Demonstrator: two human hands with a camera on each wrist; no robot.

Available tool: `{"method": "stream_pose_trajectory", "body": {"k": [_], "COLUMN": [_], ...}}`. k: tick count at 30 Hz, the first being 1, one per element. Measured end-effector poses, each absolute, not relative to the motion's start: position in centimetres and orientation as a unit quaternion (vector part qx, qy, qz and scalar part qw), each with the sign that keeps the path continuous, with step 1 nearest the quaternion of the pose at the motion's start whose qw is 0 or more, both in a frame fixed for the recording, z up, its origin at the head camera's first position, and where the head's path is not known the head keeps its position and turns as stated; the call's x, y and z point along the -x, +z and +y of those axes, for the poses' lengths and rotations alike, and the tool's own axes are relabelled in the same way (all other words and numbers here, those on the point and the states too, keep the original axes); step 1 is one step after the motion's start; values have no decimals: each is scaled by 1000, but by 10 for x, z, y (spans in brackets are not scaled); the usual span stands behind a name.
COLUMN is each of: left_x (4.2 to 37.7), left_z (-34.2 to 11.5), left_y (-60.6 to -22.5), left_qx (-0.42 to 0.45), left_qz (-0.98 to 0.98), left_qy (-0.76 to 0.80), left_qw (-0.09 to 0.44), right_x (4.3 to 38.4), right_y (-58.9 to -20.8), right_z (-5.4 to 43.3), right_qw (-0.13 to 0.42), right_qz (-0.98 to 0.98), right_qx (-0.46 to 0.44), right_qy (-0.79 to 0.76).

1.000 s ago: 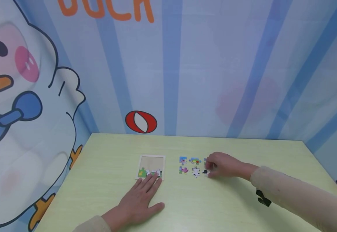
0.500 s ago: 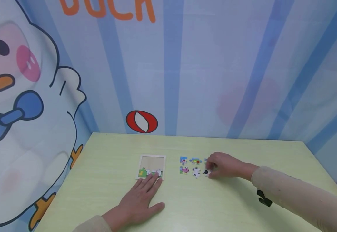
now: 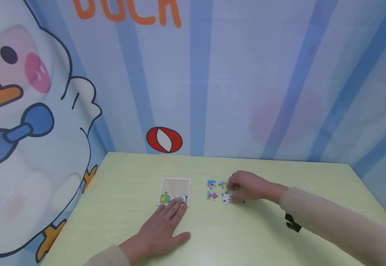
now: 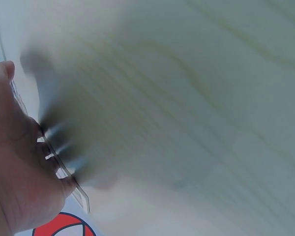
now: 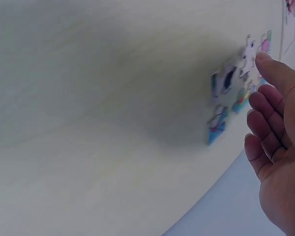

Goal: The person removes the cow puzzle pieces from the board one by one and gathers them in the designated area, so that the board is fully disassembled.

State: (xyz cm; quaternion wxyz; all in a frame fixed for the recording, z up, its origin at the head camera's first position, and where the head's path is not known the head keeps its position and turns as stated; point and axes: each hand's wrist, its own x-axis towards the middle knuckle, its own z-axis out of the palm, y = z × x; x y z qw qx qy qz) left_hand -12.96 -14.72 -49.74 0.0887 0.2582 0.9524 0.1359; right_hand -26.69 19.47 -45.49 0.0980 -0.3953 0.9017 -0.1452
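My left hand lies flat with straight, spread fingers, the fingertips over the lower edge of a shallow puzzle tray. A few joined pieces fill the tray's bottom row, partly hidden by those fingers. My right hand hovers over loose jigsaw pieces, thumb and bent fingers apart. Close to it are a white, black-spotted piece and a colourful piece. The right wrist view shows nothing between thumb and fingers, with a black-spotted piece and a blue-edged piece lying beyond the hand.
Left of the right hand lie a pink-figure piece and a blue piece. The pale wooden table ends at a blue striped backdrop with a large duck picture.
The right hand has shifted left, from the right-hand pieces towards the middle ones. The left hand stays on the tray. The head view has turned slightly.
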Motion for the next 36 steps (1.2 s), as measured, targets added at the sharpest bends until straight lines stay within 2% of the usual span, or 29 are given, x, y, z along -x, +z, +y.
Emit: {"method": "stream_pose_trajectory", "body": {"k": [16, 21, 36], "left_x": [132, 132, 132], "left_z": [-148, -146, -141], "left_y": [-497, -495, -497], "left_qx": [-259, -255, -247], "left_qz": [953, 954, 955], "left_qy": [138, 136, 148], "left_qw": [71, 74, 67], "right_x": [286, 290, 297], "right_y": [-429, -428, -423], "right_z": [120, 99, 62], "right_qw": [140, 134, 152], "right_qz": [875, 869, 871], "right_qx": [429, 444, 433], "right_qy": [-173, -172, -176]}}
